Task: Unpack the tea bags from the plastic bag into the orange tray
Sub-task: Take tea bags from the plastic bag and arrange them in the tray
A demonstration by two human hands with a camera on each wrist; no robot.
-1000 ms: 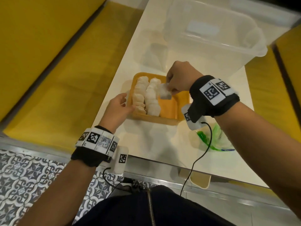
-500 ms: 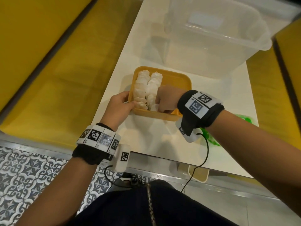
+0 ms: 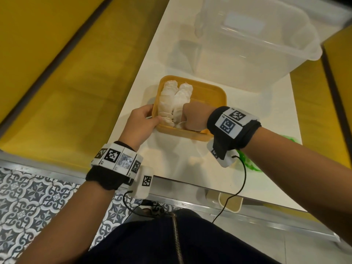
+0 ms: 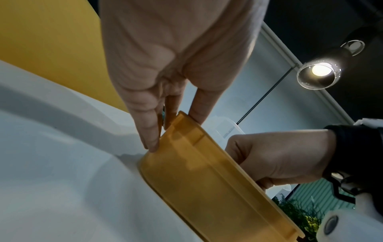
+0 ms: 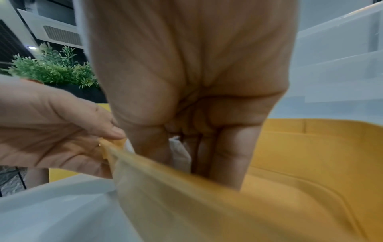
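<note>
The orange tray (image 3: 209, 94) sits on the white table with two rows of white tea bags (image 3: 175, 96) along its left side. My left hand (image 3: 142, 121) grips the tray's near left corner, thumb on the rim (image 4: 199, 114) and fingers down the outside wall. My right hand (image 3: 192, 117) reaches down into the tray's near end and pinches a white tea bag (image 5: 179, 153) between thumb and fingers beside the second row. The plastic bag (image 3: 249, 162), clear with green print, lies on the table under my right forearm, mostly hidden.
A large clear plastic tub (image 3: 257, 40) stands on the table right behind the tray. Yellow benches (image 3: 76, 73) run along both sides of the narrow table. The table's metal front edge (image 3: 190, 201) is close to my body.
My right hand came down from above the tray's middle into its near end with the tea bag. The left hand closed onto the tray's corner and stays there.
</note>
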